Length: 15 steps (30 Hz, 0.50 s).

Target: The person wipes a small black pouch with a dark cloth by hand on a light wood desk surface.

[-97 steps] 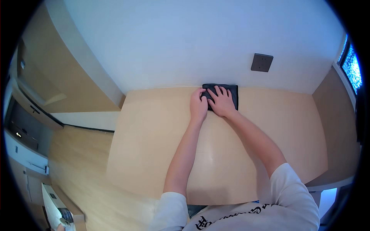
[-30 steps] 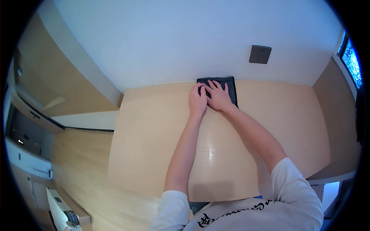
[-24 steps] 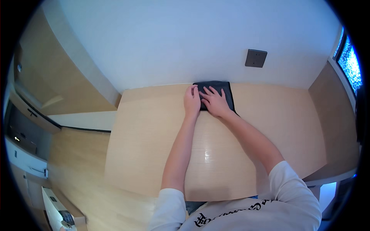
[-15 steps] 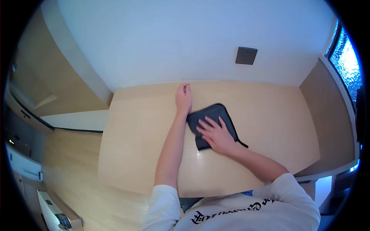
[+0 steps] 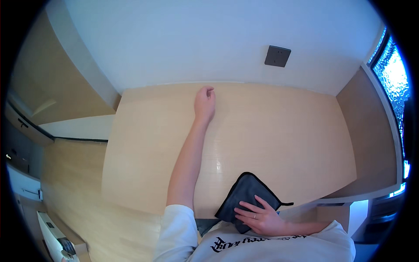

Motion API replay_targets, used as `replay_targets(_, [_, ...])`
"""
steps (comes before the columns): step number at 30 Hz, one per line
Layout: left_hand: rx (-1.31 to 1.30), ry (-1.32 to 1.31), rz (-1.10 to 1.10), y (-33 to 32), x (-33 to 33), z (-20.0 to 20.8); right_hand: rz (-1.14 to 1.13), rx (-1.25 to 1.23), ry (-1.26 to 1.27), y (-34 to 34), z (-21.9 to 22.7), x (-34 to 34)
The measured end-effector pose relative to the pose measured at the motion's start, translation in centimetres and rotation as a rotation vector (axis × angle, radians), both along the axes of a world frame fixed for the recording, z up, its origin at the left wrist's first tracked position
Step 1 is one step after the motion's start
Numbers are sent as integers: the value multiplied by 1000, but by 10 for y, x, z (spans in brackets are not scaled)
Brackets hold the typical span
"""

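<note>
A dark grey cleaning cloth (image 5: 249,192) with black edging and a short hanging loop lies at the near edge of the wooden table (image 5: 279,131). Part of it reaches past the edge, close to my shirt. My right hand (image 5: 262,218) presses on its lower part, fingers spread and flat, a ring on one of them. My left hand (image 5: 204,104) rests on the tabletop near the wall, its fingers curled in a loose fist with nothing visible in them. The left forearm stretches over the table, apart from the cloth.
A white wall (image 5: 183,43) with a dark square socket (image 5: 277,56) rises behind the table. A wooden side panel (image 5: 371,126) bounds it on the right, by a bright window (image 5: 393,70). Wooden floor (image 5: 74,174) shows to the left, with a white box-like object (image 5: 54,238) low down.
My right hand has drawn the cloth from the table's middle toward me, to the near edge. My left hand stays by the wall, and the view has shifted slightly.
</note>
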<state>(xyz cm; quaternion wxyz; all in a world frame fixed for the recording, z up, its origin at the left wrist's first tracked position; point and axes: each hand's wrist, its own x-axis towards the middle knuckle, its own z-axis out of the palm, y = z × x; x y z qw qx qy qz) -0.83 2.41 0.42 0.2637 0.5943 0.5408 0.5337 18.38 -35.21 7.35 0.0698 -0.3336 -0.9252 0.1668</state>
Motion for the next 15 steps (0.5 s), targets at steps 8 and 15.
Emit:
replay_targets(8, [-2,17,15,-4,3,5,-199,97,-87,80,-12,-16])
replay_targets(15, [22,60,17,1,0,-4,-469,255,-15,217,-33,-18])
